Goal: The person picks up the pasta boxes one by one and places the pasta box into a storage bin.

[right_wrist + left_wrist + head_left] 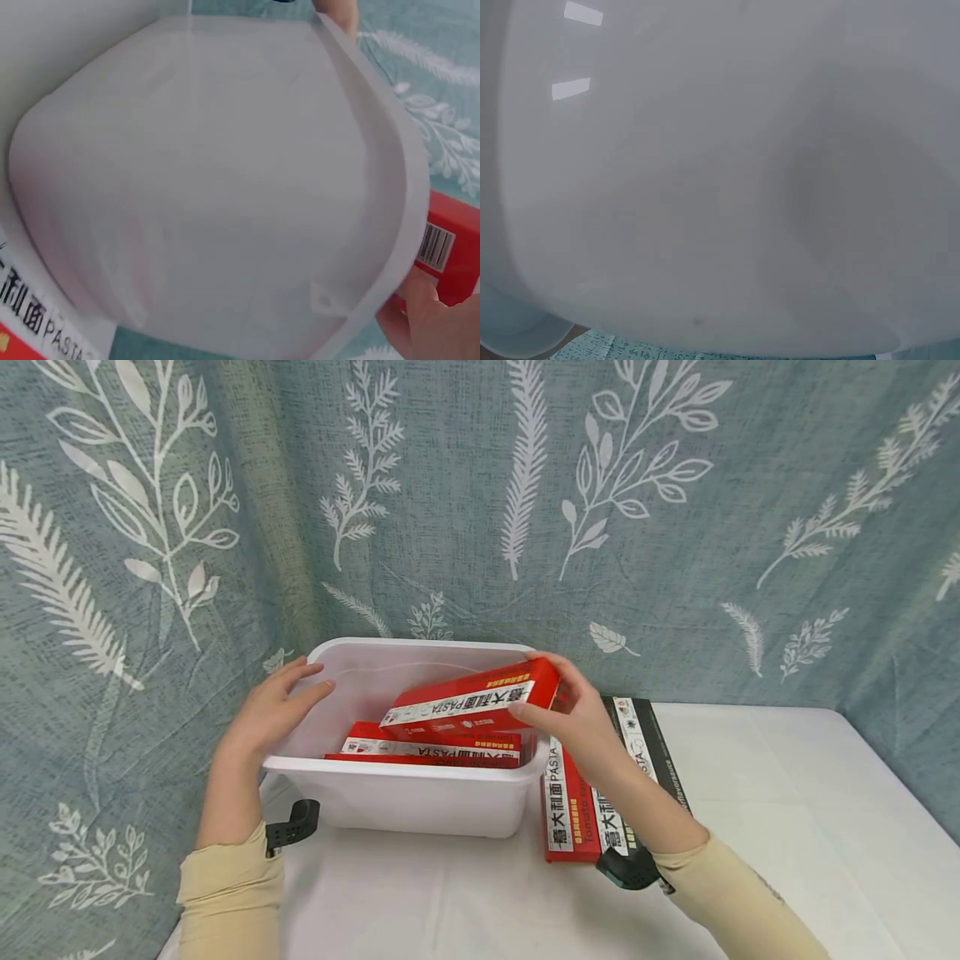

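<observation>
A white plastic bin [420,802] stands on the table, with red pasta boxes [427,750] lying inside it. My right hand [585,718] grips the right end of another red pasta box [468,697], thumb on the near face and fingers behind. That box slants over the bin's right side, its left end lower and overlapping the boxes inside. At the bin's left rim is my left hand [270,710], fingers and thumb extended over the edge, holding no box. The bin's wall [705,187] fills the left wrist view. In the right wrist view, the held box [457,247] shows a barcode.
Right of the bin, partly under my right forearm, lie a red pasta box [566,827] and a black-edged box [648,735] side by side. A white cloth [780,810] covers the table. Behind hangs a blue-green leaf-patterned curtain [465,485].
</observation>
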Demonstrator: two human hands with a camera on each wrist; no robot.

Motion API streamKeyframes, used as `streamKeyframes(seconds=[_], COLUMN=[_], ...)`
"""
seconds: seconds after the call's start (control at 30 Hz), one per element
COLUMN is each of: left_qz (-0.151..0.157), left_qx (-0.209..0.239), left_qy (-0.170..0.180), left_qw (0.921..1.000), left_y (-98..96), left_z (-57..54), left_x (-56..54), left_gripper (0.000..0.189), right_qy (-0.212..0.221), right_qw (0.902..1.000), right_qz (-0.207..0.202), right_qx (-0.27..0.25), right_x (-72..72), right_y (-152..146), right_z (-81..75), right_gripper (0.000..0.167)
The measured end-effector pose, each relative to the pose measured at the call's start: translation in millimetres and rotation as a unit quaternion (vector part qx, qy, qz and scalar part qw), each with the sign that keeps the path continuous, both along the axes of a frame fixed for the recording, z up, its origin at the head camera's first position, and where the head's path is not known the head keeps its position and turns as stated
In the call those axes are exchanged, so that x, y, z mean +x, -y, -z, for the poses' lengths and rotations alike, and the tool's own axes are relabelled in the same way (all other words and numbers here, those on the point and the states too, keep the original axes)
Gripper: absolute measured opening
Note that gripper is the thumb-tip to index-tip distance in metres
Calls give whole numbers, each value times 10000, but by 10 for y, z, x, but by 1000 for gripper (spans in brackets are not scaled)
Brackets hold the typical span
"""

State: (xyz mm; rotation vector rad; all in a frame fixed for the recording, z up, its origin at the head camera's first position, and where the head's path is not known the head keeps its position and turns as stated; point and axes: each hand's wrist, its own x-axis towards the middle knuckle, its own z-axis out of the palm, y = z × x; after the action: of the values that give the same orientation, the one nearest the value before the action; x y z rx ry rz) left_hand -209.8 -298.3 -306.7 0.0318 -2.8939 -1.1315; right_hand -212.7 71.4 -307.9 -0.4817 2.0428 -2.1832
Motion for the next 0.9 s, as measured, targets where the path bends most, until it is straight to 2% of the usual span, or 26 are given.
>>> streamKeyframes(seconds=[0.23,0.53,0.8,0.9], left_qz=[-16,49,70,57], left_qx=[-42,-64,-24,-9], left_qy=[72,13,-6,2], left_qw=[10000,10000,10000,10000], left_y=[4,0,0,6], left_z=[7,22,25,23], left_x=[-13,-6,4,8], left_gripper=[73,72,72,72], right_qy=[95,268,87,-178], right_qw=[9991,9979,9946,9908], right_qz=[-168,-519,-445,-440], right_qx=[378,294,936,1271], right_x=[-60,-117,-179,-217], right_y=[198,344,372,376], right_z=[-28,3,12,32], right_gripper=[61,59,66,64])
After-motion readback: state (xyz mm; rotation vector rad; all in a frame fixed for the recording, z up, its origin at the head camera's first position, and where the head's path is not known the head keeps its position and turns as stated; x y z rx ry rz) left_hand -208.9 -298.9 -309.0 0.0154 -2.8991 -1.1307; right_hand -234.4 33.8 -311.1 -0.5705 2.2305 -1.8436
